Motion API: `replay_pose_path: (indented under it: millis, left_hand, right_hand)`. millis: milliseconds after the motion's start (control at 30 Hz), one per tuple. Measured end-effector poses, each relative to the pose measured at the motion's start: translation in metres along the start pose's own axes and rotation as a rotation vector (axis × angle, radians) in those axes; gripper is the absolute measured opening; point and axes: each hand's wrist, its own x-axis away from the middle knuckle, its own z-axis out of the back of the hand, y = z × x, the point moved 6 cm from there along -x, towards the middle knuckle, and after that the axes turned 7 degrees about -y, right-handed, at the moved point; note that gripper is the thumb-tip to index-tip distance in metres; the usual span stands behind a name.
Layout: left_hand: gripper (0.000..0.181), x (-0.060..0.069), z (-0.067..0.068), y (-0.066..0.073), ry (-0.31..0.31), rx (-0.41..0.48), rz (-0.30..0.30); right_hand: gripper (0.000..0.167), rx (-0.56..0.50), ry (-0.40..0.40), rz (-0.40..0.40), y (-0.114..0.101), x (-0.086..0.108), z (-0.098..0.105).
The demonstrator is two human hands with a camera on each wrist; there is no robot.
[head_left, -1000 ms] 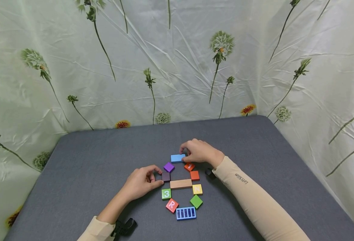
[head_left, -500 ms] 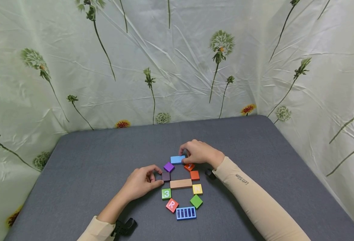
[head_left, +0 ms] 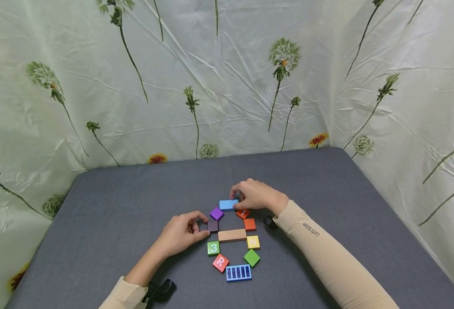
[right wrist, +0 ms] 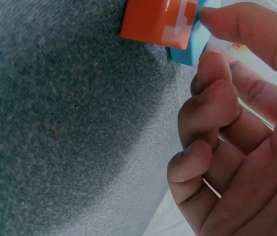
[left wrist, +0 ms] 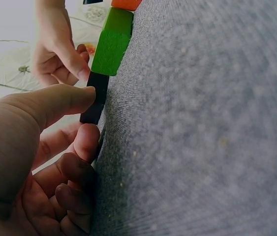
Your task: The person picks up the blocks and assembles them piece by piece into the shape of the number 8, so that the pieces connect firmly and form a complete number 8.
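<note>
Thumb and index finger of my left hand (head_left: 182, 234) pinch the dark purple square block (head_left: 213, 226) at its left side; the left wrist view shows the thumb on that dark block (left wrist: 98, 93). At the top of a block outline, my right hand (head_left: 257, 195) holds the right end of a light blue rectangular block (head_left: 227, 205), thumb on the near side and index finger behind. Its other fingers (right wrist: 192, 164) are curled loosely. Just below the blue block's left end lies a purple block (head_left: 217, 213). An orange block (head_left: 243, 214) with a white mark is partly hidden under the right hand.
Lower in the outline lie a tan bar (head_left: 232, 235), an orange-red block (head_left: 250, 224), a yellow N block (head_left: 253, 242), a green 3 block (head_left: 213, 248), a red R block (head_left: 220, 263), a plain green block (head_left: 251, 258) and a striped blue block (head_left: 239, 273). Grey cloth (head_left: 134, 206) covers the table.
The light blue block has slid slightly nearer the person, toward the purple and orange blocks, then a touch to the right, in the right hand. My left hand stays in place.
</note>
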Motion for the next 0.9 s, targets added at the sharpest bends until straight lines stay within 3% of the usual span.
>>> replay_pose_path:
  millis: [900]
  left_hand:
    - [0.023, 0.0001, 0.001, 0.0016, 0.007, -0.002, -0.006]
  right_hand:
    - [0.018, -0.009, -0.01, 0.023, 0.0022, 0.0037, 0.0003]
